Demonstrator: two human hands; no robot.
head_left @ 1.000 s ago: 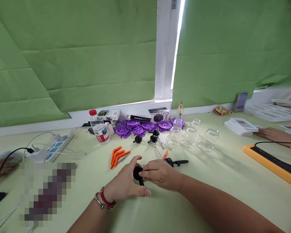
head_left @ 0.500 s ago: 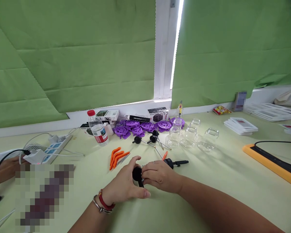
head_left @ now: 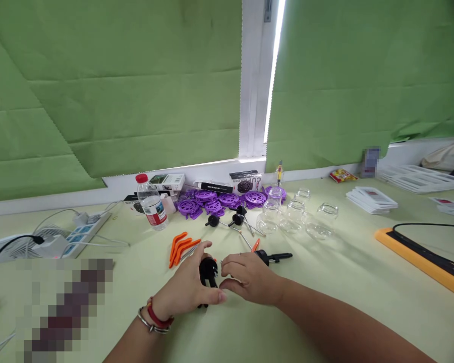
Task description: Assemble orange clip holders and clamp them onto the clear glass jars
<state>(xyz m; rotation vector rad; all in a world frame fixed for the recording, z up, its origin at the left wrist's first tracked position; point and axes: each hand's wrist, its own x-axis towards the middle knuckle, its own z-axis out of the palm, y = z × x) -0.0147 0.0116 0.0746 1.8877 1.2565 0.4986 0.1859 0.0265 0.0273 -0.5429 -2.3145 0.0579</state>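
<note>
My left hand (head_left: pixel 187 287) curls round a small black plastic part (head_left: pixel 207 269) just above the pale green table (head_left: pixel 325 297). My right hand (head_left: pixel 249 277) is beside it, fingers bent in a pinch towards the same part; what they pinch is hidden. Beyond my right hand lies a black handled piece (head_left: pixel 274 257) with an orange clip (head_left: pixel 255 245). Orange curved pieces (head_left: pixel 180 246) lie beyond my left hand.
Purple discs (head_left: pixel 215 199), black knobbed rods (head_left: pixel 230 221) and several glass jars (head_left: pixel 298 216) stand further back. A water bottle (head_left: pixel 150 201), a power strip (head_left: pixel 71 236), boxes (head_left: pixel 245 180), stacked cards (head_left: pixel 371 199) and an orange-edged black board (head_left: pixel 423 257) surround them.
My hands drew slightly apart and the black part moved left with my left hand. The neighbours' hands at the left and right edges have withdrawn.
</note>
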